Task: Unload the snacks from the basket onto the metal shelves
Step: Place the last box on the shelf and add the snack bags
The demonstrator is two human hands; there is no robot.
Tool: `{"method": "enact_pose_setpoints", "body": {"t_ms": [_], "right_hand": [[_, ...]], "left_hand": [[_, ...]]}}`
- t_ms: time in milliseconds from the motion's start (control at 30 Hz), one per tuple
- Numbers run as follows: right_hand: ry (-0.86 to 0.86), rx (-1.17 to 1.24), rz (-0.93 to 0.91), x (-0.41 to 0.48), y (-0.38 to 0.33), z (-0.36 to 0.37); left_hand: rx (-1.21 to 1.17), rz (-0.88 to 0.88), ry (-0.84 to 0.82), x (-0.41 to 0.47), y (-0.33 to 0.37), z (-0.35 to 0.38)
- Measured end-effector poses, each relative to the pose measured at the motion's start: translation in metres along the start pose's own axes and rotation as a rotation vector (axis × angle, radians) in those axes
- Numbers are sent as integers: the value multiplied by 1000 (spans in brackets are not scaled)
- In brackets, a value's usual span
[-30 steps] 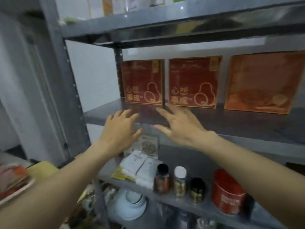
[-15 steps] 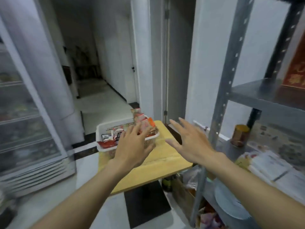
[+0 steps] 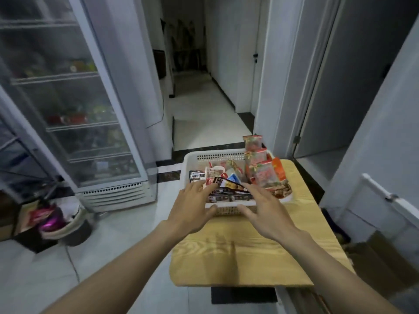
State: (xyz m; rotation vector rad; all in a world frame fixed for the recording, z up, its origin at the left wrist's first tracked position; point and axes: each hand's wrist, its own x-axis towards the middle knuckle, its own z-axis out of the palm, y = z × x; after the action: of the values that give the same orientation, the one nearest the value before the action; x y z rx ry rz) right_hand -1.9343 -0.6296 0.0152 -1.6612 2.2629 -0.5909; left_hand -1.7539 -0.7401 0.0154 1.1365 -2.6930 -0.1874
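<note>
Packet [image 3: 231, 186], dark, lies crosswise in basket [image 3: 217, 155], just ahead between left grip [image 3: 192, 207] and right grip [image 3: 265, 211], both spread, released, holding nothing

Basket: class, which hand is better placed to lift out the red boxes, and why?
Right hand, probably: open, nearer the red boxes on the right of the basket; the left hand is over wrappers at the left.

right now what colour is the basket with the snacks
The basket is white, clearest in the head view.
</note>
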Motion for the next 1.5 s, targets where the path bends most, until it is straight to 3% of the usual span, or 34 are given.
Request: {"method": "enact_pose_setpoints", "body": {"t_ms": [400,567,867,1067,1167,1367,1500], "right_hand": [[-186,33,37,127,32,71],[-184,25,-3,171,32,87],[-482,-243,-186,210,39,100],[-427,-77,-132,223,48,107],[-354,47,-102,228,51,103],[-195,211,-110,239,46,67],[-119,313,-103,243,42,45]], "left_hand": [[-141,-9,-191,102,-80,93],[-144,107,-305,136,-109,108],[-199,127,-456,163,-123,118],[-356,65,-512,175,-121,115],[-450,30,-480,184,-121,113],[-741,-43,-247,202,-113,109],[-961,-182,-104,207,-100,100]]}}
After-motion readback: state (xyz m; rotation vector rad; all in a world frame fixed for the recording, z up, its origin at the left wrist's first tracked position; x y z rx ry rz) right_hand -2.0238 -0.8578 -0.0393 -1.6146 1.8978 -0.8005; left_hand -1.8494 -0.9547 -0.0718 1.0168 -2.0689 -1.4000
